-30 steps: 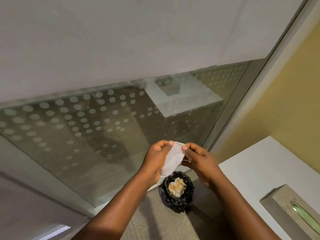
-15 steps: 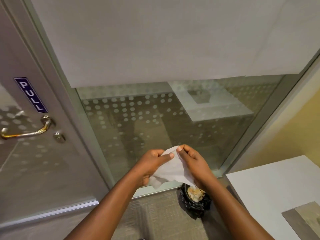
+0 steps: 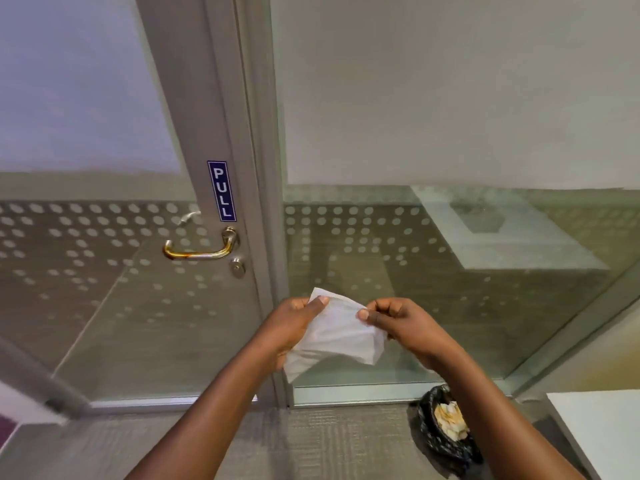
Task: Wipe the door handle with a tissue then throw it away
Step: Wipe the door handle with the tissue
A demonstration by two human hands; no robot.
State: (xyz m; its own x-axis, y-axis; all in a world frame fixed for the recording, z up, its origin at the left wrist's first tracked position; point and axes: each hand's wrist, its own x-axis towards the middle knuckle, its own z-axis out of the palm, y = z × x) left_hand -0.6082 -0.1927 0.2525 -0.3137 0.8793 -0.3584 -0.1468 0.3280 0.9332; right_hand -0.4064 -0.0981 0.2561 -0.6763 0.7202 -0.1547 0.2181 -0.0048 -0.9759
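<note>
Both hands pinch a thin white paper tissue (image 3: pixel 334 332) in front of the glass: left hand (image 3: pixel 294 327) at its top left edge, right hand (image 3: pixel 398 322) at its right. Lower right on the floor, a small black-bagged bin (image 3: pixel 437 432) holds crumpled yellowish paper (image 3: pixel 450 415). The curved brass door handle (image 3: pixel 202 249) is off to the left, untouched.

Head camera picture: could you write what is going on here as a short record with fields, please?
setting: glass door with dotted frosting, beside a glass wall panel
sign: blue PULL label on the door frame
door handle: brass-coloured lever, untouched, up and left of the hands
tissue: white, held between both hands in front of the glass
left hand: pinching the tissue's left edge
right hand: pinching its right edge
bin: black-lined, on the floor lower right, paper already inside
task stage: wiping not yet begun
</note>
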